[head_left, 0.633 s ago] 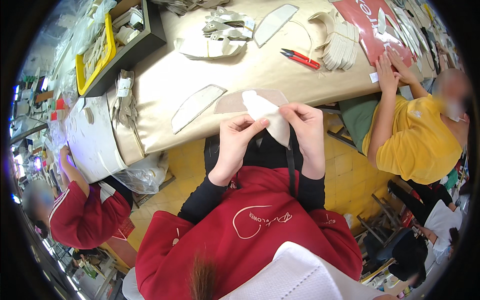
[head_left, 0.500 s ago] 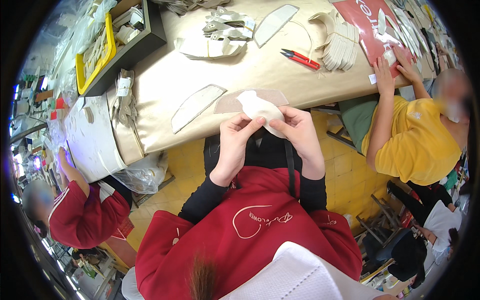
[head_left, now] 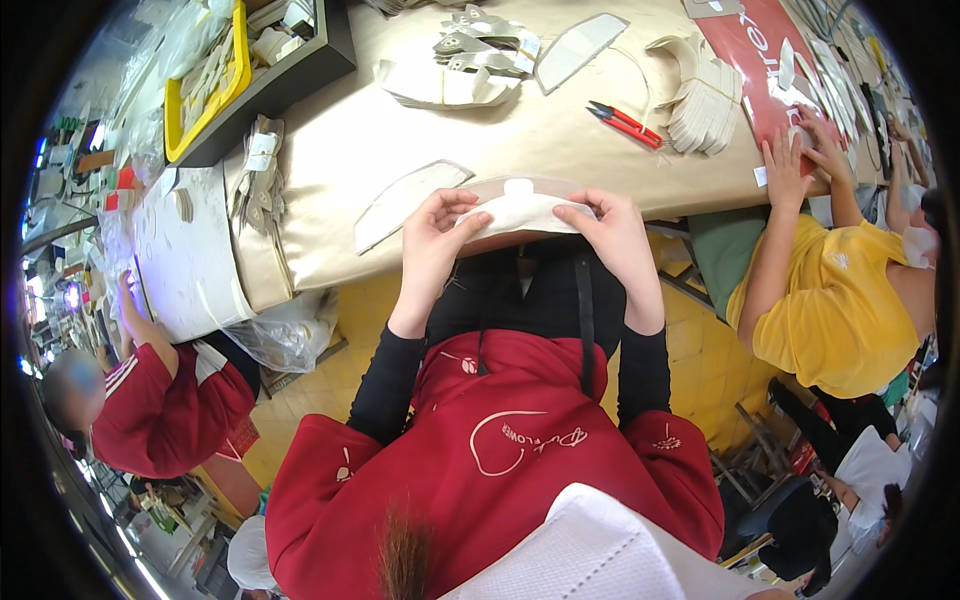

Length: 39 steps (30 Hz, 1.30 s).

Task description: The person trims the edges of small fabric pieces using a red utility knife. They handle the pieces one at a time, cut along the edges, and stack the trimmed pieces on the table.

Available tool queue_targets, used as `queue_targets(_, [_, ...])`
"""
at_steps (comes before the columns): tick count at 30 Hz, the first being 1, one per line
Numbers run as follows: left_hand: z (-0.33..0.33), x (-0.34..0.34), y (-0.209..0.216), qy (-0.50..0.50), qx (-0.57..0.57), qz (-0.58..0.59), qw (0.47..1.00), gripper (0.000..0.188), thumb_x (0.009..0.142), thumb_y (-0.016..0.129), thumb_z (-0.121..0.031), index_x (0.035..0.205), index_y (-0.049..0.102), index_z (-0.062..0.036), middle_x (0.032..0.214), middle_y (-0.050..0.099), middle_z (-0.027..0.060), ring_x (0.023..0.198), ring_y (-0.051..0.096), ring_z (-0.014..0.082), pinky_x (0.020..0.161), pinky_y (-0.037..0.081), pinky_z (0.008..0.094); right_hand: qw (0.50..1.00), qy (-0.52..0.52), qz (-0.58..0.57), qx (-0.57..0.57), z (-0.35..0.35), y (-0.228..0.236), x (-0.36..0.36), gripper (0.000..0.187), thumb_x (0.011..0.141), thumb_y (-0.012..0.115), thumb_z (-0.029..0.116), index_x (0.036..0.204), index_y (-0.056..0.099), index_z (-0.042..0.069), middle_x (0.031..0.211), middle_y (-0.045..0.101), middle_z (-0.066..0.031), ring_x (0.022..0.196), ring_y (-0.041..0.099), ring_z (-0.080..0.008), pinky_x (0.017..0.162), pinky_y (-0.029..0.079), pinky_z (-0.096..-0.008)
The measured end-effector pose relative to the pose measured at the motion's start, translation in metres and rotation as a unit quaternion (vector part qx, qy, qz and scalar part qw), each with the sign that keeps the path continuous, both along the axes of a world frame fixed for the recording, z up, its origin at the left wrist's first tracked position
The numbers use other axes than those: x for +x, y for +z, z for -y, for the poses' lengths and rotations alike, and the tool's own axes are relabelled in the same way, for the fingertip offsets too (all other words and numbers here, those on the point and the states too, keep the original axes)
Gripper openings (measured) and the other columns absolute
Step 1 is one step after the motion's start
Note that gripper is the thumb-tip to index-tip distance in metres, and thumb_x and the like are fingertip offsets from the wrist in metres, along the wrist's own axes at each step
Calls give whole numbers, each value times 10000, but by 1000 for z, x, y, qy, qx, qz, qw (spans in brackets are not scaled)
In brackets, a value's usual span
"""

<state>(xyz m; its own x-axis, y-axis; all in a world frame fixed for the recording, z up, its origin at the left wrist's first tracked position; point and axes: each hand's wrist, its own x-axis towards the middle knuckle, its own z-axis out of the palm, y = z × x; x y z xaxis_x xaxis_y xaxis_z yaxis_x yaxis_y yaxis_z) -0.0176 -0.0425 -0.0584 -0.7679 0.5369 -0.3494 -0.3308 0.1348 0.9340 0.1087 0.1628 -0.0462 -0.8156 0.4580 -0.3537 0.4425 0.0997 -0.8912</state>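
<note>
Between my two hands a white cut piece, fabric or leather [head_left: 515, 216], is stretched sideways above the table's near edge, a small rounded tab rising from its middle. My left hand [head_left: 436, 238] pinches its left end, thumb on top. The right end is pinched by my right hand [head_left: 618, 240] in the same way. Partly hidden behind the white piece is a tan curved panel [head_left: 485, 188]. To the left of it, a pale half-moon panel with a grey edge [head_left: 408, 207] lies flat on the table.
Brown paper covers the table [head_left: 330, 120]. Red-handled snips [head_left: 626, 124] lie beside a tied stack of curved pieces [head_left: 698, 95]. More bundles [head_left: 455, 80] and a half-moon panel [head_left: 582, 52] sit further back. A yellow tray [head_left: 175, 125] stands left; co-workers sit at both sides.
My hands have moved apart, each now at one end of the white piece. It has turned from slanting upright to lying crosswise.
</note>
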Motion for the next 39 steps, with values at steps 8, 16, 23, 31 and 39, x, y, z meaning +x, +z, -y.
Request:
queue_targets(8, [-13, -14, -2, -56, -135, -261, 954, 100, 843, 732, -22, 940, 747, -2, 836, 701, 58, 737, 605, 96, 667, 467, 246, 994, -23, 15, 105, 4, -5, -15, 270, 835, 756, 196, 938, 726, -52, 680, 649, -64, 646, 563, -82, 614, 451, -255])
queue_targets(16, [-21, -16, 4, -68, -159, -296, 939, 107, 829, 726, -47, 928, 751, -17, 866, 697, 127, 780, 686, 251, 706, 522, 318, 989, -9, 57, 137, -1, -14, -21, 313, 826, 745, 235, 955, 732, -50, 681, 658, -103, 631, 587, -127, 621, 467, -286])
queue_targets(23, [-21, -15, 3, -74, -165, -306, 934, 91, 831, 719, -44, 914, 746, -17, 880, 692, 127, 803, 689, 276, 718, 531, 337, 985, 5, 69, 157, -3, -14, -24, 323, 820, 748, 242, 955, 730, -51, 671, 651, -111, 618, 593, -143, 616, 471, -298])
queue_targets(31, [-22, -15, 3, -85, -162, -324, 928, 78, 831, 714, -36, 902, 737, -14, 874, 677, 122, 813, 683, 295, 727, 531, 357, 986, 14, 99, 134, -7, -14, -28, 330, 816, 747, 241, 945, 722, -61, 670, 651, -118, 611, 595, -145, 611, 476, -307])
queue_targets(39, [-22, -18, 2, -102, -163, -330, 924, 83, 825, 710, -27, 904, 734, -14, 869, 671, 120, 813, 676, 293, 720, 526, 364, 984, 20, 104, 143, -6, -8, -28, 346, 805, 747, 256, 938, 715, -62, 696, 663, -148, 648, 618, -171, 646, 488, -326])
